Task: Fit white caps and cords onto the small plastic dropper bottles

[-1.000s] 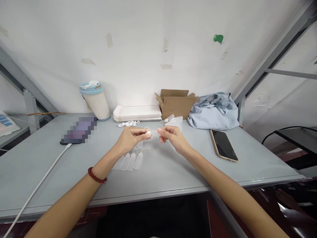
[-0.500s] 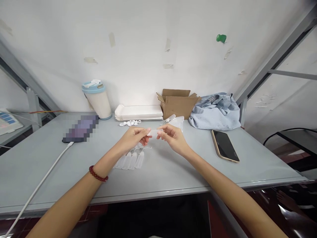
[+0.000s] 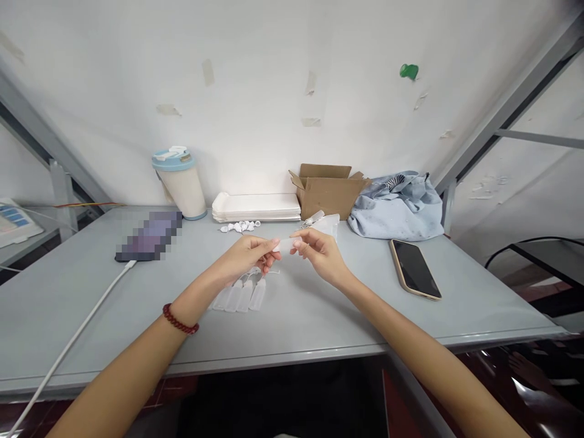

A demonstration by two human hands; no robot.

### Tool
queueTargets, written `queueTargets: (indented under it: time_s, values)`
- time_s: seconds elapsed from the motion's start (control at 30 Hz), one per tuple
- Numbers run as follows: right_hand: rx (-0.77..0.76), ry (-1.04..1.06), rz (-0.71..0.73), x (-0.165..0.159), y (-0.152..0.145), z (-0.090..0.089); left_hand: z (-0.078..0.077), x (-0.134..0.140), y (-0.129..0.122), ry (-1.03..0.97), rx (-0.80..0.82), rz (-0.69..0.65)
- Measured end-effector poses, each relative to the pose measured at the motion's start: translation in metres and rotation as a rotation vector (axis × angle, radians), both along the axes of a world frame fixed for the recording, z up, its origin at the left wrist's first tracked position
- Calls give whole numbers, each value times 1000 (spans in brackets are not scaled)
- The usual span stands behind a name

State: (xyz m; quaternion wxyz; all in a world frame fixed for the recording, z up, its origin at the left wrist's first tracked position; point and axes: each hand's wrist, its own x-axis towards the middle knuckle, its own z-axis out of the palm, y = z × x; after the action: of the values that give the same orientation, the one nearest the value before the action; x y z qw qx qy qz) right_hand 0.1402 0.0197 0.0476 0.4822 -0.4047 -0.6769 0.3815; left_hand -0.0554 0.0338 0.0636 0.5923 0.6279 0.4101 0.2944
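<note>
A small translucent white plastic sleeve [image 3: 287,244] is held level between my two hands above the middle of the table. My left hand [image 3: 254,254] pinches its left end between thumb and fingers. At the other end, my right hand [image 3: 320,250] grips it with thumb and forefinger. Below my left hand lie several similar translucent tags [image 3: 245,295] side by side, with thin white loops at their upper ends. Behind the hands sits a cluster of small white ring-like pieces [image 3: 240,226]. Clear plastic pieces [image 3: 326,224] lie just beyond my right hand.
Along the wall stand a blue-lidded cup [image 3: 182,185], a stack of white cards or envelopes [image 3: 256,208], an open cardboard box [image 3: 329,196] and a bundled light-blue cloth [image 3: 396,210]. A phone [image 3: 416,267] lies right; a blurred device [image 3: 150,237] with a white cable [image 3: 82,334] lies left.
Both hands have shifted very slightly to the right with the sleeve. Its right end now tilts a little upward, and more of it shows between the fingers.
</note>
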Motion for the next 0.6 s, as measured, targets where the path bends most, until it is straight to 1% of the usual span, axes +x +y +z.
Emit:
queueTargets:
  time_s: [0.1, 0.23, 0.3, 0.47, 0.53, 0.6]
  values:
    - [-8, 13, -16, 0, 0, 1, -1, 3, -1, 44, 98, 23]
    - [-34, 72, -18, 0, 1, 2, -1, 5, -3, 158, 306, 52]
    - [-64, 93, -19, -1, 1, 2, 0, 5, -4, 190, 384, 63]
    - [-124, 105, -30, -2, 3, 1, -2, 7, -5, 267, 477, 82]
    - [-122, 102, -73, 2, 8, 0, -5, 5, 1, 292, 504, 111]
    - [-81, 102, -181, 12, 18, -1, -8, -2, 11, 312, 524, 203]
